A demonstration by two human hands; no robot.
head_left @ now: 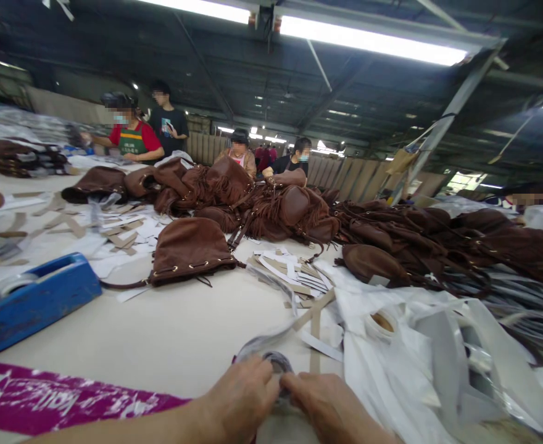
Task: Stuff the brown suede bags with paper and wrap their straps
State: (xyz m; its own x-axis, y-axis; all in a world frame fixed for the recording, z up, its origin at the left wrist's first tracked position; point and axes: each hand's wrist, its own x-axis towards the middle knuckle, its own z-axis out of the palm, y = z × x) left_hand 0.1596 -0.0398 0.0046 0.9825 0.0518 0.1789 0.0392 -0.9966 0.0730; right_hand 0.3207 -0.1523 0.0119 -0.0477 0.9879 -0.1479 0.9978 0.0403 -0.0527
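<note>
At the bottom middle, my left hand (244, 394) and my right hand (329, 404) are close together with fingers closed. Between them is a rolled, greyish, see-through plastic strip (278, 359), gripped from both sides. Fingers hide much of the roll, and both hands are slightly blurred. One length of clear strip (271, 277) lies beyond it on the white table (169, 336). Past that rests a brown drawstring bag (192, 246) on its side, its eyelets facing me.
A blue tape dispenser (40, 302) stands at left, near a purple printed strip (77, 401). Paper strips (294, 271) lie ahead. White wrapping sheets (392, 351) and a tape roll (382, 324) are at right. Brown bags (281, 203) form a long heap; several co-workers stand behind.
</note>
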